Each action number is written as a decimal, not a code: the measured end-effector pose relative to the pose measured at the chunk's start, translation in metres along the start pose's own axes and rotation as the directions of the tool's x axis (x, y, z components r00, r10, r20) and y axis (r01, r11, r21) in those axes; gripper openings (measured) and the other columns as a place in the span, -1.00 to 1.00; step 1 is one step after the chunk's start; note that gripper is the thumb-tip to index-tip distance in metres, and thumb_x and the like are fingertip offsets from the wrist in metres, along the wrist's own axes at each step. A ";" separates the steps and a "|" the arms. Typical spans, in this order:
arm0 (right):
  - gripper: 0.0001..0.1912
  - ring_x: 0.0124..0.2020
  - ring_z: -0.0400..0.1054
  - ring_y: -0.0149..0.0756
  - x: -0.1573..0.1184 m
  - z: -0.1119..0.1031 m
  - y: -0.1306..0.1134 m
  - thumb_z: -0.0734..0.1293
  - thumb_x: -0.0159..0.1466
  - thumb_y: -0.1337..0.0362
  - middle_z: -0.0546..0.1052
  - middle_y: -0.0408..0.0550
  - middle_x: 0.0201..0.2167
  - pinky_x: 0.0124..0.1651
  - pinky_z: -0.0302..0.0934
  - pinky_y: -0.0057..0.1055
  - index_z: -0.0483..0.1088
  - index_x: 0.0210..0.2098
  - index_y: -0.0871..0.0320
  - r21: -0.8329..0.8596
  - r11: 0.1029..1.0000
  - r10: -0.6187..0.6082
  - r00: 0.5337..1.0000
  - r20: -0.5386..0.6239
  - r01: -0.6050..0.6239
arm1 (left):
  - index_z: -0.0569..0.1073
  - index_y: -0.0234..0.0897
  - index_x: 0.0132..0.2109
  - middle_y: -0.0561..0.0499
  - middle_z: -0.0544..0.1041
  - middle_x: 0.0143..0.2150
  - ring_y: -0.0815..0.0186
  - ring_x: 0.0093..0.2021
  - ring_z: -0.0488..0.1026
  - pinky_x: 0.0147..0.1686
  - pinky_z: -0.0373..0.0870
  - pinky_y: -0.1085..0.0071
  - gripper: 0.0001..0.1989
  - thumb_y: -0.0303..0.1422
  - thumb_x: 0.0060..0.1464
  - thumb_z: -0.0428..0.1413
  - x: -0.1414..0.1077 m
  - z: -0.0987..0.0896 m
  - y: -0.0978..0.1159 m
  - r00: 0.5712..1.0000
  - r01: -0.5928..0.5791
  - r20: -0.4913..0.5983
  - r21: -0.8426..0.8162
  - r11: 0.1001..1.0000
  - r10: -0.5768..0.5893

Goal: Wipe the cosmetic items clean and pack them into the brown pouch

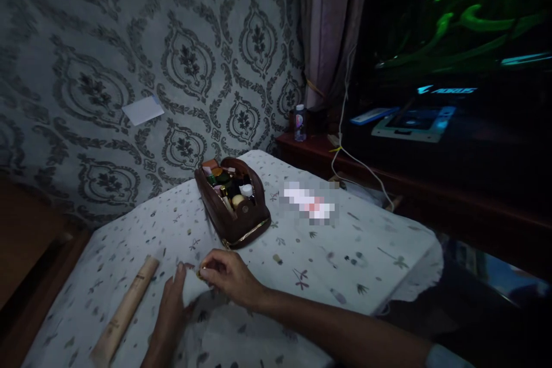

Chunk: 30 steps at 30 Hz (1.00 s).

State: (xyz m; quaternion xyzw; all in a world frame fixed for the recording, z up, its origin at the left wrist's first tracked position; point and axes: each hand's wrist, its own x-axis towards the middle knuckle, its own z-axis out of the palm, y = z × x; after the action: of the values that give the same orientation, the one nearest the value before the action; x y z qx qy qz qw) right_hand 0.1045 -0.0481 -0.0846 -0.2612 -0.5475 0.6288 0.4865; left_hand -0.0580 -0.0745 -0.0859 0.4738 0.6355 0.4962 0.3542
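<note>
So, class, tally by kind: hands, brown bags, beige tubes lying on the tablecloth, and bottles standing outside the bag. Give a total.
Hands: 2 (left hand, right hand)
Brown bag: 1
Beige tube: 1
Bottle: 1
Total: 5

The left hand and right hand were bare, as was the right forearm up to the edge of a plain sleeve, pale grey-blue in dim light.

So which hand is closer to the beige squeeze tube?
The left. The left hand is just to the right of the beige squeeze tube, not touching it. The right hand is farther right, past the left hand.
</note>
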 end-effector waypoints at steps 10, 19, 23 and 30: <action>-0.75 -0.28 0.32 -0.33 -0.015 -0.002 -0.011 0.21 0.38 0.18 0.46 -0.01 -0.30 -0.15 0.25 -0.42 0.44 -0.15 0.20 -0.495 0.724 -0.420 0.877 0.235 0.479 | 0.27 -0.24 -0.43 0.28 0.13 -0.77 0.57 -0.83 -0.02 -0.82 -0.18 0.66 -0.47 0.17 -0.07 0.14 -0.004 0.012 0.011 0.852 0.502 0.109 -0.451 0.738 -0.512; -0.71 -0.27 0.32 -0.33 -0.017 -0.001 -0.006 0.13 0.43 0.21 0.47 0.02 -0.34 -0.19 0.29 -0.46 0.42 -0.13 0.23 -0.688 0.330 -0.516 0.734 0.442 0.647 | 0.37 -0.23 -0.24 0.29 0.15 -0.77 0.56 -0.86 0.04 -0.82 -0.11 0.71 -0.85 -0.24 0.16 0.07 -0.009 0.018 0.028 0.790 0.510 -0.009 -0.546 0.664 -0.613; -0.77 -0.26 0.33 -0.32 -0.021 -0.004 -0.006 0.14 0.41 0.36 0.49 0.04 -0.31 -0.18 0.30 -0.45 0.40 -0.07 0.24 -0.667 0.257 -0.535 0.678 0.505 0.699 | 0.39 -0.20 -0.17 0.28 0.19 -0.77 0.51 -0.86 0.14 -0.82 -0.06 0.70 -0.89 -0.29 0.19 0.03 -0.009 0.018 0.032 0.778 0.513 -0.034 -0.542 0.666 -0.627; -0.71 -0.19 0.35 -0.30 -0.022 -0.005 -0.006 0.09 0.41 0.39 0.51 0.05 -0.21 -0.15 0.32 -0.44 0.41 -0.05 0.22 -0.675 0.237 -0.511 0.680 0.525 0.699 | 0.15 -0.25 -0.54 0.28 0.07 -0.79 0.61 -0.85 -0.03 -0.82 -0.16 0.73 -0.66 -0.32 0.10 0.10 0.005 0.005 0.007 0.828 0.456 0.079 -0.672 0.584 -0.556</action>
State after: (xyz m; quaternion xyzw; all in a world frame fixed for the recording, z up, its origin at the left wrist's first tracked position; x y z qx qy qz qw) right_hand 0.1190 -0.0663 -0.0846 -0.1641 -0.8783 0.0644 0.4445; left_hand -0.0533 -0.0681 -0.0803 0.0782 0.5468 0.5989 0.5798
